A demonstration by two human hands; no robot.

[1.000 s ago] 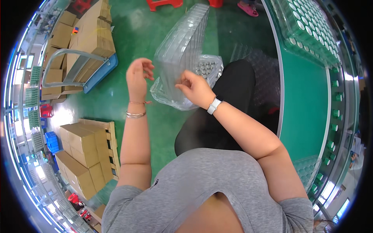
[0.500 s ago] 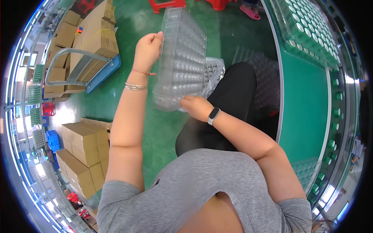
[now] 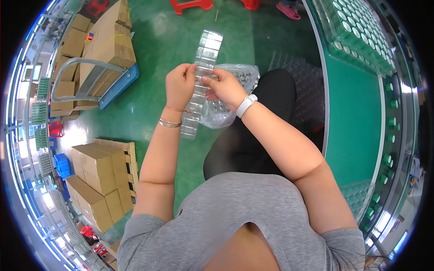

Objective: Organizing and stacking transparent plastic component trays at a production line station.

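Note:
A clear plastic tray (image 3: 208, 45) is held up in front of me, seen nearly edge-on as a narrow, ribbed, shiny strip. My left hand (image 3: 181, 86) grips its left side around the middle. From the right, my right hand (image 3: 226, 87) pinches the same tray at about the same height, thumb and fingers closed on it. Behind and below the right hand, a clear plastic bag (image 3: 220, 118) holds more moulded plastic with rows of round cups. It lies beside my black-trousered leg (image 3: 271, 108).
On the right stands a green-topped table (image 3: 352, 117) with a tray of white-topped containers (image 3: 361, 34). Beyond it, green-capped pieces (image 3: 392, 121) line a conveyor. At left are a trolley (image 3: 120, 86) of flattened cardboard and stacked cartons (image 3: 97, 167). A red stool (image 3: 192, 5) stands ahead.
The tray has turned from showing its broad cupped face to nearly edge-on. My left hand has come down, and my right hand has moved up to meet it at the tray's middle.

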